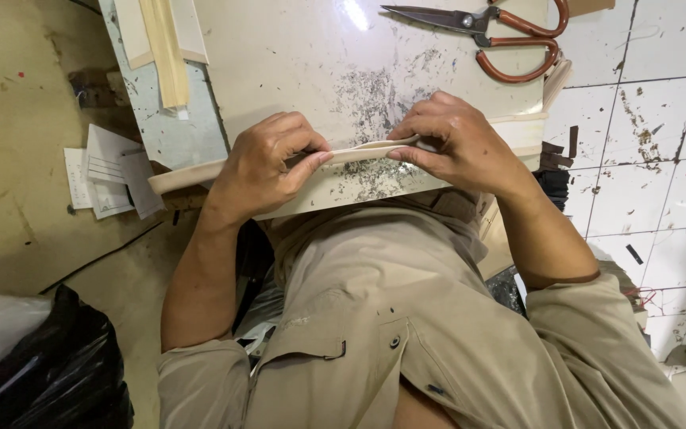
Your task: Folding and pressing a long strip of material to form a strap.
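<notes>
A long cream strip of leather-like material point(359, 151) lies along the near edge of a pale work board point(295, 56). My left hand point(267, 163) pinches the strip left of its middle, thumb pressed on top. My right hand point(454, 143) grips it a little to the right, fingers curled over its folded edge. The strip's left end point(180, 179) sticks out past my left hand, and its right end runs on past my right hand toward the board's right edge. Dark scuff marks and specks cover the board between and under my hands.
Large scissors with reddish-brown handles point(510, 36) lie at the board's far right. Cream strips point(164, 48) rest at the far left on a grey surface. Paper slips point(109, 171) lie on the floor to the left, a black plastic bag point(49, 373) sits at lower left, and dirty white tiles point(660, 119) are at right.
</notes>
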